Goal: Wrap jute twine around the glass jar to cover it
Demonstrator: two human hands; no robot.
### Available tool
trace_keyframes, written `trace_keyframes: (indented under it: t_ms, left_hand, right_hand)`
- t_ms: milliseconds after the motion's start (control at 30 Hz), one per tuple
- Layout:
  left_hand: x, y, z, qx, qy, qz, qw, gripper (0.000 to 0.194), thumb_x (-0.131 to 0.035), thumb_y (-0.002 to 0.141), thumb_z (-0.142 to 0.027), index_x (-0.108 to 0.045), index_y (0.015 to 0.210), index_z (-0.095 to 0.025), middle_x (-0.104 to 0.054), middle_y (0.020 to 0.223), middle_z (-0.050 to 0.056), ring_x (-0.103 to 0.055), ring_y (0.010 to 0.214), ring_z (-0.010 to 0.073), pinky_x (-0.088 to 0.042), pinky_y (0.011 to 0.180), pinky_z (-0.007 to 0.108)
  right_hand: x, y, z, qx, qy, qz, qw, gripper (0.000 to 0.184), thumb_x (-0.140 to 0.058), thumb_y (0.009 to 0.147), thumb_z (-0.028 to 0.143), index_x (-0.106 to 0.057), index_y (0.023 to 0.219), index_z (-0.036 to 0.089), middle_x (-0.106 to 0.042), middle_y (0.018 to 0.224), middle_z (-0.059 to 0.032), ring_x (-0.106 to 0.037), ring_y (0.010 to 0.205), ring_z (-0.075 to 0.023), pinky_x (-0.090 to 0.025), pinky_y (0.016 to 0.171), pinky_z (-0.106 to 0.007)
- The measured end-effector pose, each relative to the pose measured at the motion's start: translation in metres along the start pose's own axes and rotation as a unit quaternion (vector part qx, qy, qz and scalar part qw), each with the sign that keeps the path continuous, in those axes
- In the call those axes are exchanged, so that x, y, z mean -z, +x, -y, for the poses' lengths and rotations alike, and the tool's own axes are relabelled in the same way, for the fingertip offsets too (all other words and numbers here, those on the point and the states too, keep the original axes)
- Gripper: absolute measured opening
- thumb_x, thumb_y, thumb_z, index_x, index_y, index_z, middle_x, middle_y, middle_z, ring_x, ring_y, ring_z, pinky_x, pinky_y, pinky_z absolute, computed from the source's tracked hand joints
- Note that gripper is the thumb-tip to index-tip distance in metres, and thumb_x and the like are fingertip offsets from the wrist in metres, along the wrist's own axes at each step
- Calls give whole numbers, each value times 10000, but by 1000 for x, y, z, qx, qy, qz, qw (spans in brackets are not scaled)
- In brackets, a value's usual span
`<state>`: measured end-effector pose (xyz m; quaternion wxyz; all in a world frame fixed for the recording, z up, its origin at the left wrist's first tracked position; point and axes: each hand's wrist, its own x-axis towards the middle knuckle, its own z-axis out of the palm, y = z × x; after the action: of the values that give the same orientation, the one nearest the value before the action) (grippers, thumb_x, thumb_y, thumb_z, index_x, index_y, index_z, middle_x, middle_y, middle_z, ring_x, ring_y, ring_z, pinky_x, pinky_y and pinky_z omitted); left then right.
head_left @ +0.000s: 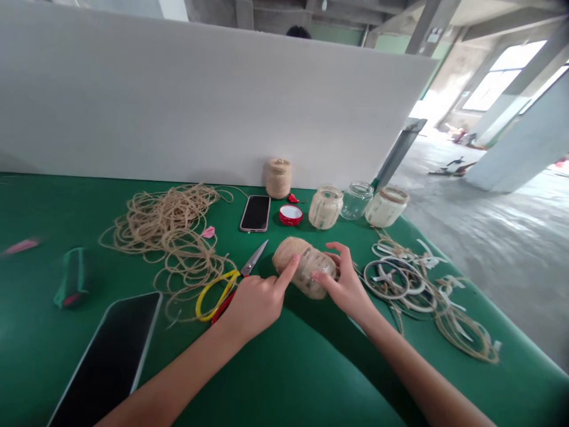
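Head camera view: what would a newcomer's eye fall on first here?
Both hands catch the eye at the centre: the left hand and right hand are on a glass jar with jute twine wound round its far end. To the left, a large loose tangle of jute twine sprawls across the green table beside yellow-handled scissors. Farther back, a row of glass jars stands before a white board.

Four glass jars (pixel 355 200): three at upper centre right, one between two hands (pixel 255 305). One twine ball (pixel 278 178), one pair of scissors (pixel 254 258), two phones (pixel 255 213).
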<state>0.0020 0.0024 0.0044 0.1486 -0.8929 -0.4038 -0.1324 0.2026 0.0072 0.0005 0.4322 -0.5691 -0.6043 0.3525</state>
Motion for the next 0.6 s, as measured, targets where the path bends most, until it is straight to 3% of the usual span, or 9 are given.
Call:
trace_keyframes:
  t_ms: [100, 167, 233, 300, 400, 500, 600]
  left_hand:
    - [0, -1, -1, -5, 9, 2, 1000, 668, -376, 751, -56, -193, 1389, -128, -490, 481, -46, -463, 395, 132, -333, 412, 231]
    - [-1, -2, -1, -8, 6, 2, 1000, 672, -373, 745, -53, -195, 1389, -131, -493, 487, -45, -468, 402, 127, -343, 419, 226]
    - [-2, -3, -2, -10, 2, 3, 1000, 683, -371, 740, -47, -184, 1392, -130, -501, 498, -41, -481, 416, 125, -355, 429, 224]
    - [-3, -3, -3, -6, 4, 4, 1000, 690, -369, 736, -42, -182, 1393, -133, -502, 499, -39, -485, 419, 123, -364, 434, 222]
    - [-4, -3, -5, -5, 14, 6, 1000, 671, -359, 739, -40, -205, 1387, -126, -492, 484, -37, -467, 400, 115, -360, 427, 214]
    - [-5, -3, -7, -8, 19, 7, 1000, 636, -341, 753, -46, -230, 1377, -104, -488, 476, -33, -447, 384, 112, -350, 410, 208]
    - [-5, -3, -8, -8, 26, 4, 1000, 640, -339, 752, -48, -219, 1379, -95, -483, 475, -33, -443, 384, 110, -348, 413, 207]
  right_hand:
    - [1, 3, -5, -22, 15, 3, 1000, 479, -504, 771, 402, -294, 1168, 236, -582, 979, -50, -600, 758, -164, -504, 651, -308]
    - [2, 2, -5, -8, -36, -4, 999, 455, -457, 806, 409, -294, 1190, 227, -582, 991, -61, -600, 777, -178, -504, 678, -338]
    - [3, -1, -2, 53, -132, -37, 989, 451, -435, 823, 384, -299, 1217, 211, -540, 1099, -99, -565, 950, -222, -468, 808, -405]
    - [4, -4, 1, 139, -232, -69, 960, 425, -416, 836, 337, -325, 1226, 192, -466, 1206, -126, -460, 1120, -252, -388, 927, -444]
    - [3, -7, 6, 222, -325, -46, 918, 442, -447, 816, 330, -361, 1222, 177, -449, 1224, -131, -428, 1147, -261, -371, 952, -440]
    - [2, -9, 9, 228, -367, -18, 902, 623, -577, 703, 403, -351, 1246, 194, -449, 1242, -126, -452, 1120, -295, -419, 896, -460]
    - [0, -10, 11, 200, -352, -24, 914, 670, -609, 656, 395, -344, 1252, 241, -449, 1257, -107, -480, 1099, -298, -482, 789, -436]
